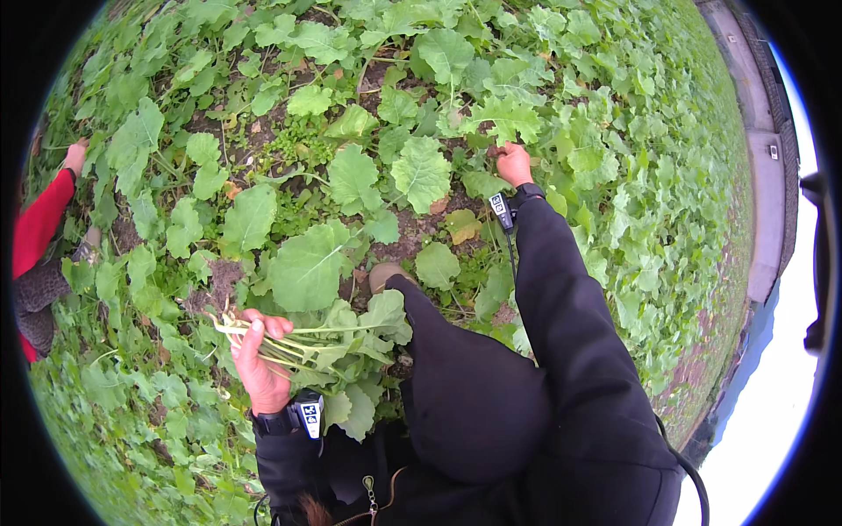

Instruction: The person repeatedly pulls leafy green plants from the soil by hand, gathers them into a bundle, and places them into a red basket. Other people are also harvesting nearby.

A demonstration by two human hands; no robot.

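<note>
A bunch of uprooted leafy green plants [322,342] is held in my left hand [260,361], at the lower left. Their pale roots [227,322] point left, with clumps of dark soil [222,283] clinging to them, and the leaves hang over to the right. Farther out, at the upper right, my right hand [514,164] has its fingers curled at the base of a lobed green leaf [505,118] among the growing plants. Something small and brownish shows at those fingertips; whether the fingers grip it or a stem is hidden.
Dense leafy plants surround me, with low weeds [296,144] and bare soil [408,233] between them. My shoe [388,276] stands among the leaves. Another person's red sleeve [46,217] and hand [75,156] are at the far left. A paved strip [766,210] borders the field at right.
</note>
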